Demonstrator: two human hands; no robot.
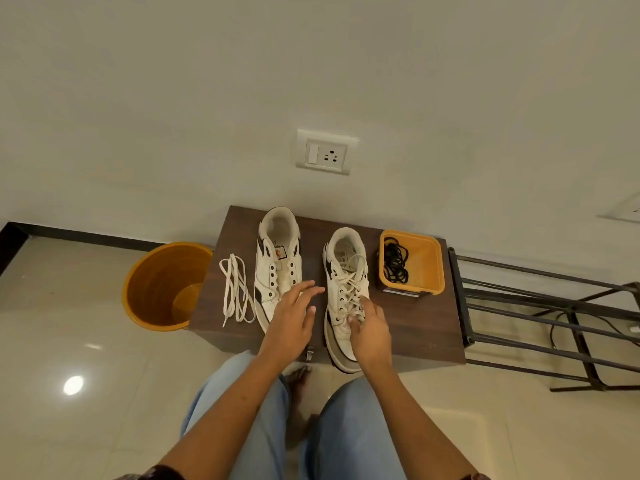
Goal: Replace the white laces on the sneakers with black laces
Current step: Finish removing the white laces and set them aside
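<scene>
Two white sneakers stand on a dark wooden table (408, 327), toes towards me. The left sneaker (277, 258) has bare eyelets, and a loose white lace (235, 292) lies on the table beside it. The right sneaker (346, 271) still carries its white lace (351, 289), loosened. My right hand (369, 329) pinches that lace near the lower eyelets. My left hand (294, 317) hovers with fingers spread over the toe of the left sneaker, holding nothing. Black laces (394, 259) lie coiled in an orange square container (427, 268) at the table's right.
An orange bucket (162, 285) stands on the tiled floor left of the table. A dark metal rack (540, 317) stands to the right. The table backs against a white wall with a socket plate (325, 152). My jeans-clad knees are just below the table's front edge.
</scene>
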